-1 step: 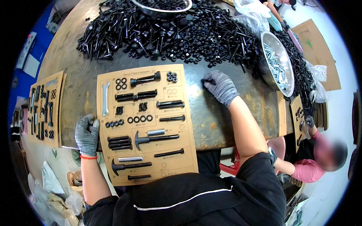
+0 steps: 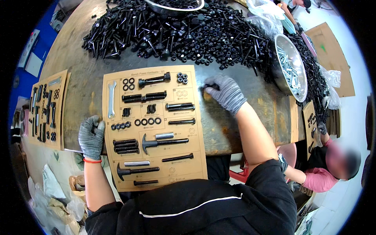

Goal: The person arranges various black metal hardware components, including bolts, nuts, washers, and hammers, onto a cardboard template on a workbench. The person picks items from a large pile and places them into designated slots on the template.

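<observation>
A brown cardboard hardware card (image 2: 156,174) lies in front of me, overhanging the table's near edge. It carries a silver open-end wrench (image 2: 112,100), black bolts (image 2: 144,96), black washers (image 2: 148,121), black nuts (image 2: 182,78), silver tubes (image 2: 136,163) and two black pins with hooked heads (image 2: 164,143). Beside its left edge my gloved left hand (image 2: 91,137) is closed, fingers curled and thumb near the card; what it holds, if anything, is hidden. My gloved right hand (image 2: 226,94) is closed right of the card's upper part, with something small and dark at its fingertips.
A heap of black bolts and nuts (image 2: 176,35) covers the table's far side. One metal bowl (image 2: 176,8) sits on it; another (image 2: 280,74) holds silver parts at the right. A second filled card (image 2: 58,117) is at the left. A co-worker (image 2: 319,178) works at right.
My right hand has moved a little left, closer to the card. My left hand stays by the card's left edge. The whole view has shifted slightly.
</observation>
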Motion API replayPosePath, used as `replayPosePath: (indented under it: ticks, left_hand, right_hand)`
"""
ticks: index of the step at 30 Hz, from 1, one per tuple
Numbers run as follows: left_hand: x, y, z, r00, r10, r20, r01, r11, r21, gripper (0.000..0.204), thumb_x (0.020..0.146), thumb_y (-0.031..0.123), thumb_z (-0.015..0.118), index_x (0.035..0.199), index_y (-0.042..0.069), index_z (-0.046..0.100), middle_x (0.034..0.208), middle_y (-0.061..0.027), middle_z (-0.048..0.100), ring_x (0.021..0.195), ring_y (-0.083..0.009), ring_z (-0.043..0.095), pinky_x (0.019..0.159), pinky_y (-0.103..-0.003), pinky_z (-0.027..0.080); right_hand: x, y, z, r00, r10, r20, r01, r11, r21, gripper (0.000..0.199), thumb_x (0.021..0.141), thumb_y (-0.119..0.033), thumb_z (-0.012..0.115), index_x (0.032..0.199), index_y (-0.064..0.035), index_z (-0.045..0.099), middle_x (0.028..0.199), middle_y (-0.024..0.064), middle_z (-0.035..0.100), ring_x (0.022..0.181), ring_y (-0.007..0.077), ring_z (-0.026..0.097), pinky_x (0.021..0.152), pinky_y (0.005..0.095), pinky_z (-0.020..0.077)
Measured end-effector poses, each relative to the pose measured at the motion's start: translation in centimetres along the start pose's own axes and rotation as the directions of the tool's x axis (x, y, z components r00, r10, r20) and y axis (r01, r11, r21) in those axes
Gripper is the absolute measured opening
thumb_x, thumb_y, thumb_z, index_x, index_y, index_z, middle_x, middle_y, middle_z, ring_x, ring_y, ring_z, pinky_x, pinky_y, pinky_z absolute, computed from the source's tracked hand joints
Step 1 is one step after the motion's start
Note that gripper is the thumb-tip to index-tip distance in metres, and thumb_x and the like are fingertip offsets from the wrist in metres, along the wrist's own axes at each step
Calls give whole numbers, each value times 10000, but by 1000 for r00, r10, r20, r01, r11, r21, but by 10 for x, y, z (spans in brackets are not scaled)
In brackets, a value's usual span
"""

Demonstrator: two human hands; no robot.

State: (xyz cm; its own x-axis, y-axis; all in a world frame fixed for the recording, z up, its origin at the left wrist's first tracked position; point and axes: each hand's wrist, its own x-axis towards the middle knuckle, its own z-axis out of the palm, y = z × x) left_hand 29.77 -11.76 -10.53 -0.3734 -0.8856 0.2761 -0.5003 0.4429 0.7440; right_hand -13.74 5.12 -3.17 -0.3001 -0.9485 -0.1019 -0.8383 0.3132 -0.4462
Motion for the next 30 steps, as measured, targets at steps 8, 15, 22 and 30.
replayPosePath:
  ticks: [8,15,22,30]
  left_hand:
    - [5,16,2,1000,4,19,-4,1000,-9,221,793,71,742,988,20,651,829,7,575,621,-56,447,616,-199,438]
    - [6,19,4,998,60,7,-60,997,-55,217,794,29,721,996,25,640,813,13,553,617,-55,430,609,-197,422]
    - [3,7,4,1000,15,8,-15,997,-76,200,799,22,716,981,23,635,790,22,542,614,-50,419,606,-188,407]
    - [6,1,7,1000,13,22,-11,994,-107,194,814,31,713,989,16,631,800,22,544,631,-44,422,613,-188,410]
  right_hand:
    - [17,-40,45,961,-277,-18,277,961,-22,206,796,-150,689,987,-75,672,995,106,649,961,289,610,873,375,507]
    - [27,52,11,839,164,-519,-169,985,38,242,799,-155,701,1016,-52,669,956,158,660,880,288,636,827,378,511]
    - [38,66,10,864,320,-390,-367,929,-49,290,823,-252,696,1024,-46,666,986,189,668,939,347,626,852,403,490]
    - [36,63,3,798,397,-453,-447,895,-3,434,790,-312,731,1081,-4,636,1017,185,681,925,282,660,815,389,511]
